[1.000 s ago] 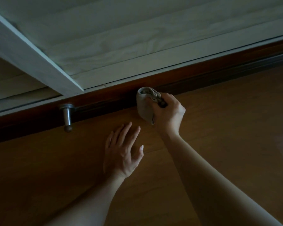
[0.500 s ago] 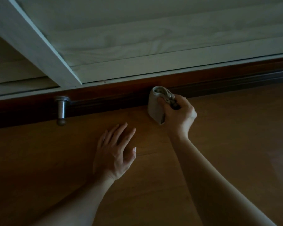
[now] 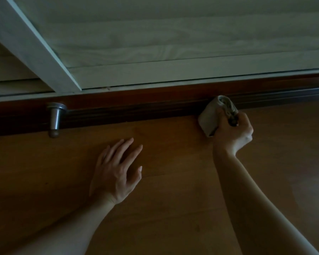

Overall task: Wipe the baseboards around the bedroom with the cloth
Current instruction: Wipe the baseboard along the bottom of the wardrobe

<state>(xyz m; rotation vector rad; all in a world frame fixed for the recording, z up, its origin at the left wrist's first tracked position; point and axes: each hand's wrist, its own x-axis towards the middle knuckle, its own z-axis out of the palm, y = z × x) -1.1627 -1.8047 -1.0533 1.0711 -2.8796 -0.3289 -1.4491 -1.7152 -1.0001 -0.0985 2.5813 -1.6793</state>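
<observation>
— Fingers (image 3: pixel 244 126) of our right hand (image 3: pixel 234 135) are curled tight around the cloth (image 3: pixel 210 117), bunched into a wad. And the other side?

— Our left hand (image 3: pixel 116 173) lies flat on the wooden floor (image 3: pixel 173 208), palm down, fingers spread wide and holding nothing. Where does the cloth sit?

— We have it pressed against the dark baseboard (image 3: pixel 136 109), its upper fold touching the moulded strip and its lower edge at the line where the board meets the floor. Our fist is just below it, over the floor.

— What else do we see along that board?

— We see a metal door stopper (image 3: pixel 55 118) sticking out from the baseboard, well off to the left of the cloth and up-left of our left hand. Above the board runs pale wood-grain panelling (image 3: pixel 173 43), with a light frame edge (image 3: pixel 35 46) slanting across the upper left corner.

— Lighting?

— Dim; we cannot make out the cloth's pattern beyond a darker, mottled fold near our thumb.
</observation>
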